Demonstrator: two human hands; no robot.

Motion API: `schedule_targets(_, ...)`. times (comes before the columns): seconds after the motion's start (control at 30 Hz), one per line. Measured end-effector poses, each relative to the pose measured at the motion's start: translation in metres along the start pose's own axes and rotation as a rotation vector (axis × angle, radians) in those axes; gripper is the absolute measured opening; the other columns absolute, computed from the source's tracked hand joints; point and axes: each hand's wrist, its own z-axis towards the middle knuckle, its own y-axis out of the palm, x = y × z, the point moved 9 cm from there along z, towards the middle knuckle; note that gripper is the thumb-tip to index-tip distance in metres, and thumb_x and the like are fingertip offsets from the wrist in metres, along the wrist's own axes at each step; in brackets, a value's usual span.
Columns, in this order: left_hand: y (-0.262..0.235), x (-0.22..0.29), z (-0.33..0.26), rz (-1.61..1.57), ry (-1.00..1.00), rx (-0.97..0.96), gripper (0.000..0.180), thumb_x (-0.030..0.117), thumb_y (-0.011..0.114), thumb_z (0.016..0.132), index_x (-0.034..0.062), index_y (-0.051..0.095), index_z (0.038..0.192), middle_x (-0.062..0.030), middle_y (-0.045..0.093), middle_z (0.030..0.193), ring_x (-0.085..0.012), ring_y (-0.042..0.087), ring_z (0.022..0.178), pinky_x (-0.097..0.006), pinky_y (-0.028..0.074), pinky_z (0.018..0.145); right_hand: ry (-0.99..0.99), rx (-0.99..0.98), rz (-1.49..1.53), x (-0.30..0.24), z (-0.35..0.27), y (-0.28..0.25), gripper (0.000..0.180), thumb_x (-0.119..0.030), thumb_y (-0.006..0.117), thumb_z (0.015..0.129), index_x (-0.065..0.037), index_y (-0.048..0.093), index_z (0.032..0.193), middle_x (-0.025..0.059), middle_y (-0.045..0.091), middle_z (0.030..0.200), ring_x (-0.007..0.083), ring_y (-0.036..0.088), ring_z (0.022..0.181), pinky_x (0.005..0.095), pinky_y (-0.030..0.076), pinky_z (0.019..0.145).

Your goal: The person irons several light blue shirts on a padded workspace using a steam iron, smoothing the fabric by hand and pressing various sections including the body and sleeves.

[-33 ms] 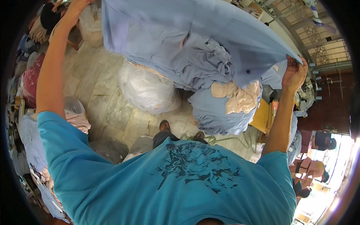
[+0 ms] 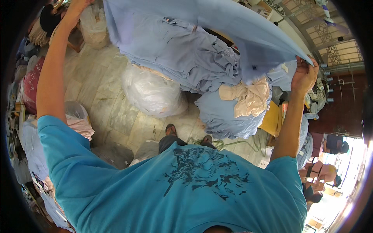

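Floor tiles [image 2: 112, 105] show below the blue cloth [image 2: 233, 23]; arms [image 2: 52, 81] outspread, our right grip [image 2: 304, 75] pinches its edge; our left grip [image 2: 81, 4] we cannot judge.

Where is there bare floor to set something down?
Widest: tiled floor between the left forearm and the translucent plastic bag, in this view. Smaller: between that bag and the feet. Crowded: ahead and right, with blue garments, beige cloth on top, and the blue cloth in the right hand.
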Motion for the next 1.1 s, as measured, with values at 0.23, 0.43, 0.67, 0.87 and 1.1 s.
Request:
schedule_targets(0.23,-0.035,-0.230,0.053,0.471,-0.138,0.002,0.021,0.010,0.048,0.086,0.0074,0.059,0.104,0.0005,0.059,0.089,-0.0099,0.053,0.091,-0.026,0.041,0.081,0.098,-0.198,-0.584,0.099,-0.087,0.041,0.015,0.000,0.046,0.082,-0.004,0.056,0.092,0.0088,0.056,0.105,0.0186,0.053,0.100,0.0316,0.042,0.090)
schedule_targets(0.43,0.068,-0.447,-0.154,0.819,-0.389,-0.255,0.081,0.012,0.057,0.077,0.0083,0.011,0.144,-0.0174,0.017,0.148,-0.0296,0.025,0.134,-0.038,0.026,0.107,0.170,-0.589,-0.892,0.233,-0.265,0.070,0.035,-0.002,0.054,0.078,-0.005,0.055,0.113,0.0167,0.043,0.132,0.0338,0.044,0.121,0.0381,0.039,0.096)
schedule_targets(0.67,0.349,-0.401,-0.503,0.342,-0.684,-0.744,0.053,0.020,0.052,0.084,0.0077,0.038,0.133,-0.0154,0.041,0.134,-0.0300,0.032,0.128,-0.038,0.030,0.102,0.582,-1.087,-0.774,0.141,-0.381,0.001,0.026,-0.011,0.048,0.085,-0.010,0.056,0.110,0.0105,0.052,0.124,0.0301,0.053,0.109,0.0406,0.044,0.089)
schedule_targets(0.87,0.379,-0.392,-0.537,0.483,-0.878,-1.001,0.045,0.022,0.051,0.085,0.0062,0.043,0.126,-0.0144,0.047,0.127,-0.0297,0.038,0.121,-0.037,0.033,0.098,0.797,-0.646,-0.834,0.042,-0.404,-0.169,0.027,-0.005,0.048,0.082,-0.005,0.059,0.107,0.0150,0.061,0.105,0.0325,0.056,0.100,0.0393,0.045,0.085)
schedule_targets(1.1,0.562,-0.340,-0.445,0.667,-0.639,-1.248,0.037,0.024,0.049,0.087,0.0045,0.050,0.118,-0.0133,0.053,0.118,-0.0294,0.045,0.113,-0.037,0.036,0.094,0.853,-0.042,-0.818,-0.080,-0.470,-0.375,0.030,-0.004,0.048,0.082,-0.006,0.059,0.110,0.0095,0.062,0.107,0.0210,0.059,0.098,0.0337,0.045,0.085)
